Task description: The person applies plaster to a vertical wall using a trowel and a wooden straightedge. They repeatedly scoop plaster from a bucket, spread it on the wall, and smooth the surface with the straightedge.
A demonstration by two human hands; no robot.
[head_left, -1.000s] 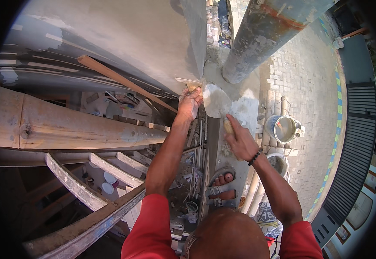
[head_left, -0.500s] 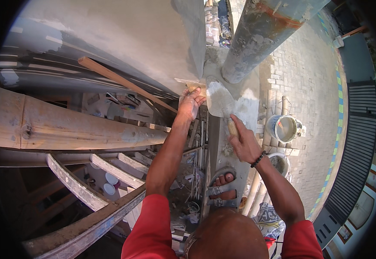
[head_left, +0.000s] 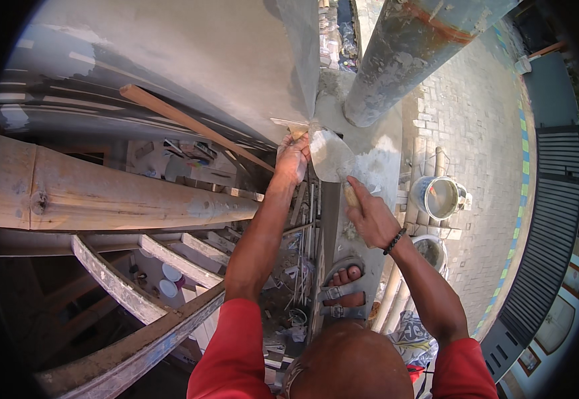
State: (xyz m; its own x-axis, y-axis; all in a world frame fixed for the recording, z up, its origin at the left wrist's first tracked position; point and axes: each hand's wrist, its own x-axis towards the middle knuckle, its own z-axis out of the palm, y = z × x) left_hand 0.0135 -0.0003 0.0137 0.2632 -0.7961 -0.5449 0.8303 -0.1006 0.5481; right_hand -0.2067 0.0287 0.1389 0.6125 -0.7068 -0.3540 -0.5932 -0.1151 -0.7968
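My right hand [head_left: 375,218] is closed around the wooden handle of a pointed trowel [head_left: 329,157], whose broad blade is smeared with grey mortar. The blade's left edge lies right beside my left hand [head_left: 291,161]. Those left fingers pinch a putty scraper [head_left: 294,126] with a wide, thin edge and a yellowish body. The scraper is close to the lower edge of the grey plastered wall [head_left: 216,60]. Below the trowel runs a narrow concrete ledge [head_left: 377,174], with patches of lighter mortar on it.
A thick grey pillar [head_left: 396,76] rises from the ledge. To the right, a bucket [head_left: 438,198] stands by bamboo poles above paving. My sandalled feet [head_left: 344,292] are on the ledge. Left are a large bamboo pole [head_left: 136,189], a wooden stick [head_left: 190,125] and a drop with curved beams [head_left: 120,282].
My right hand has moved slightly left, bringing the trowel blade closer to my left hand and the scraper. My left hand has barely shifted.
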